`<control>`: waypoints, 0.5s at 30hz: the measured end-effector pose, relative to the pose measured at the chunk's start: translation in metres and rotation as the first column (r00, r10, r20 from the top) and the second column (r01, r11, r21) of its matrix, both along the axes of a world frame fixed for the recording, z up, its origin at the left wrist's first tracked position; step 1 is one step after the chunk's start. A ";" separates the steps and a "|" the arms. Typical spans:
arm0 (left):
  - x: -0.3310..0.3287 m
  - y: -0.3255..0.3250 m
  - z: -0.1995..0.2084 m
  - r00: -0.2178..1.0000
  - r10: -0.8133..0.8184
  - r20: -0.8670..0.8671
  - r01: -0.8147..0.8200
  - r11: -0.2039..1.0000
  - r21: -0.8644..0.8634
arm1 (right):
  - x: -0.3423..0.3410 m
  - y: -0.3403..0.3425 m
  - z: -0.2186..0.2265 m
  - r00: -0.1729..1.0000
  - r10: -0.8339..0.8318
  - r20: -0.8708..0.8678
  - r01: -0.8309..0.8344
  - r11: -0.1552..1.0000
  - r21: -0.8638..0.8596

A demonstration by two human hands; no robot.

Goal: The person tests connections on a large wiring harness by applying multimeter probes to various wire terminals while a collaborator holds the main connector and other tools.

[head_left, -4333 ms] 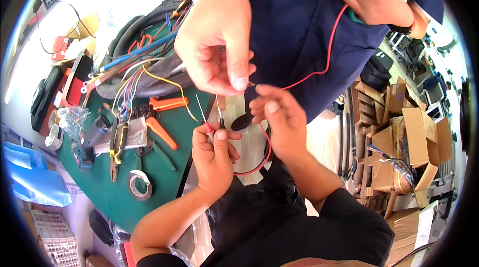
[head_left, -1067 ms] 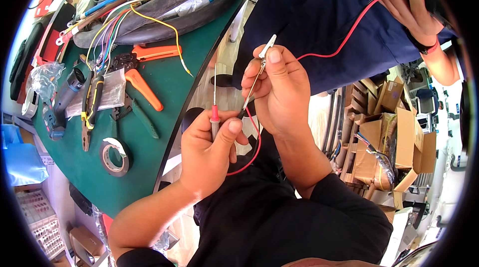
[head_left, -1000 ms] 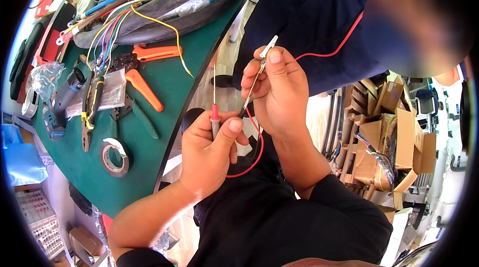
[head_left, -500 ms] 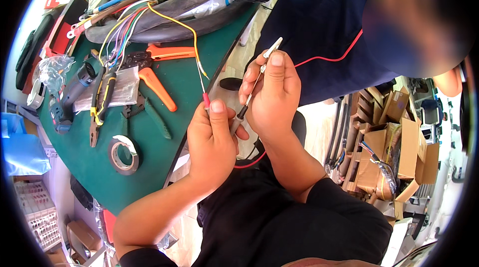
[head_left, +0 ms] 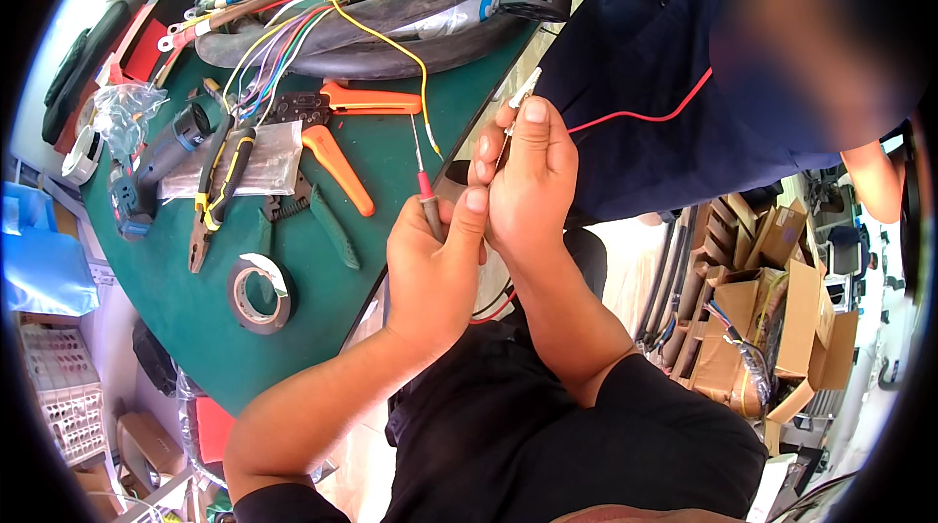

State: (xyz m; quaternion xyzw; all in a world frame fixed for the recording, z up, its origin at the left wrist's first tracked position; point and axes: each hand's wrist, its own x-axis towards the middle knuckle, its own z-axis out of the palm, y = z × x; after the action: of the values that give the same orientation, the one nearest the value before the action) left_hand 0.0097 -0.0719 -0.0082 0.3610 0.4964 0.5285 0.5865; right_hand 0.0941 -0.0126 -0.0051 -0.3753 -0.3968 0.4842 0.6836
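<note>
Hands together above the near edge of the green table [head_left: 205,298], just off its right rim, over open space and the person's own dark lap. Left hand [head_left: 435,264] closed around a probe with red collar [head_left: 427,193], thumb pressed beside its grip. Long axis of the probe nearly upright in the picture, thin metal tip pointing up and a little left, toward the yellow wire [head_left: 391,35] hanging down from the cable bundle [head_left: 371,25]. Tip very close to the end of that wire; touching or not, cannot tell. Right hand [head_left: 528,181] pinched on a thin pale-tipped piece [head_left: 525,88], pointing up and right, with a red wire [head_left: 645,116] running away right across the dark shirt of another person. Knuckles of both hands touching.

Little free room on the left: orange-handled pliers [head_left: 342,132], green-handled cutters [head_left: 313,220], yellow-black pliers [head_left: 215,181] and a roll of black tape [head_left: 259,293] lying near on the table. More open room below the hands. Cardboard boxes [head_left: 772,318] well apart on the right.
</note>
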 end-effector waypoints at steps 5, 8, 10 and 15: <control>0.001 -0.001 0.000 1.000 0.010 0.023 -0.010 1.000 -0.005 | -0.002 -0.001 0.001 1.000 0.003 -0.003 -0.004 1.000 -0.004; 0.003 0.000 -0.004 0.999 0.027 -0.020 -0.026 0.998 0.049 | -0.003 -0.001 -0.001 1.000 -0.002 0.012 0.001 1.000 0.014; 0.002 0.000 -0.002 1.000 0.020 -0.004 -0.020 0.997 0.070 | -0.003 -0.003 0.002 1.000 0.001 -0.006 -0.001 1.000 0.009; -0.001 0.001 0.006 0.997 0.009 0.074 -0.013 0.999 0.051 | -0.003 -0.008 0.011 0.999 0.009 -0.050 -0.010 1.000 -0.019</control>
State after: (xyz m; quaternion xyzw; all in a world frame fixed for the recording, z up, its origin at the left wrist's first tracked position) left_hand 0.0083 -0.0712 -0.0026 0.3533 0.4627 0.5573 0.5920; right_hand 0.0909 -0.0205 0.0061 -0.3677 -0.3767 0.5003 0.6875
